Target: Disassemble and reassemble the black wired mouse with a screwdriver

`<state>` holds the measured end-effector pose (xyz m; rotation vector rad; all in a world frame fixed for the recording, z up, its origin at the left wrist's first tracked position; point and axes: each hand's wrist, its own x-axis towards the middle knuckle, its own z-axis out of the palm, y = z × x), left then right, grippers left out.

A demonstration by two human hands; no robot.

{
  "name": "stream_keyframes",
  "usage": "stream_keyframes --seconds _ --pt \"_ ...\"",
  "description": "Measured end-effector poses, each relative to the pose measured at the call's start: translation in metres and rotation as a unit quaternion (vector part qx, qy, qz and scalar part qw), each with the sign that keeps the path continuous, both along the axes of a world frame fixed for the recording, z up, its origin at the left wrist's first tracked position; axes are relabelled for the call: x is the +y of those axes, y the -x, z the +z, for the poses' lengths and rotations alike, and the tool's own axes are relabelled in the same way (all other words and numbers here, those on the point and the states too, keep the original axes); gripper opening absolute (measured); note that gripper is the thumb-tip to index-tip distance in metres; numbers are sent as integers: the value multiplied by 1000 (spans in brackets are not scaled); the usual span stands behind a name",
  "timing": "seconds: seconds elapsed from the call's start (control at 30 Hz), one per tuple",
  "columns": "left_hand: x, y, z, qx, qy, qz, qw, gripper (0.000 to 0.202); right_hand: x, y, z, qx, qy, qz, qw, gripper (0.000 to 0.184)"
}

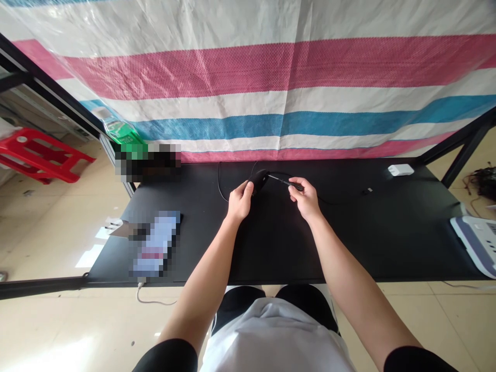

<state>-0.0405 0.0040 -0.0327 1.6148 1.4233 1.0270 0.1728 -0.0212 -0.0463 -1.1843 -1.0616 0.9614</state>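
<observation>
A black computer mouse lies on the black table near its far edge. My left hand is closed on the near side of the mouse. My right hand pinches a slim black screwdriver whose tip points left toward the mouse. The mouse's black cable loops on the table to the left, and a cable also runs right toward a small plug.
A white charger block sits at the table's far right. A white and purple device hangs over the right edge. Blurred items lie at the left end. A striped tarp hangs behind, and a red stool stands left.
</observation>
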Motion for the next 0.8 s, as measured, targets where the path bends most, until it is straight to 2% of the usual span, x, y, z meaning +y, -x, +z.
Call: stream_keyframes --seconds 0.17,0.3,0.4,0.63,0.8 --pt "0 0 0 22 -10 7 1000 59 -2 3 5 -18 2 10 1000 35" --pt "1 1 2 10 -6 -8 1000 60 -2 5 5 -13 -6 15 1000 48" --pt "0 2 4 7 2 -16 1000 58 -2 5 4 -20 5 -13 1000 56" --pt "1 3 2 14 3 -19 1000 58 -1 3 3 -35 6 -35 999 37" --pt "2 3 0 6 2 -24 1000 59 -2 2 5 -24 2 -37 999 32"
